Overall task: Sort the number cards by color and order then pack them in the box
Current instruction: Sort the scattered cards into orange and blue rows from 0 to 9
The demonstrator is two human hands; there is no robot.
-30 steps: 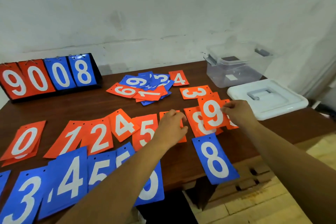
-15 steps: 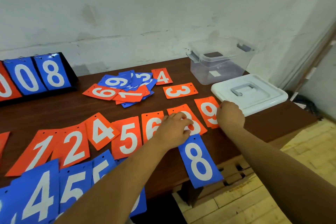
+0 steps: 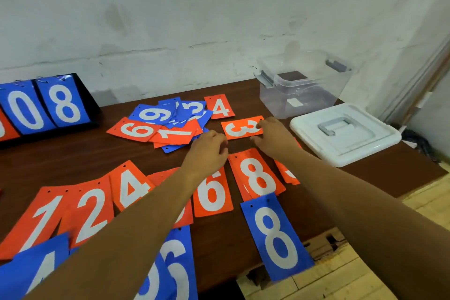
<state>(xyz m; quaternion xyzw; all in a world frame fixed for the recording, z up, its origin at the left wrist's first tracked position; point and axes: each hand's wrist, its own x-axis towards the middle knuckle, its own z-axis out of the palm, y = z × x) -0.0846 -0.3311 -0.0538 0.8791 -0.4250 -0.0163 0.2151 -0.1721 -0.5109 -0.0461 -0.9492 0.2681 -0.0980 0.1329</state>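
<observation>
An orange 3 card (image 3: 239, 128) lies sideways on the dark wooden table (image 3: 73, 156). My right hand (image 3: 275, 139) pinches its right end. My left hand (image 3: 209, 151) hovers by the card's left edge, fingers loosely curled and holding nothing. Nearer me runs an orange row: 1 (image 3: 48, 221), 2 (image 3: 91, 217), 4 (image 3: 131, 187), 6 (image 3: 211, 192), 8 (image 3: 258, 175) and a card (image 3: 288, 175) mostly hidden by my right arm. A blue 8 (image 3: 276, 236) overhangs the front edge. An unsorted pile of mixed cards (image 3: 170, 122) sits behind.
A clear plastic box (image 3: 267, 105) stands open at the back right, its white lid (image 3: 341, 134) beside it. A flip scoreboard (image 3: 48, 105) showing blue 0 and 8 stands at the back left. Another orange 4 (image 3: 220, 106) lies by the pile. More blue cards (image 3: 177, 265) lie at the near left.
Both hands left the orange 8 and 9 in the row and moved away from me to the orange 3. My right hand has taken hold of its end.
</observation>
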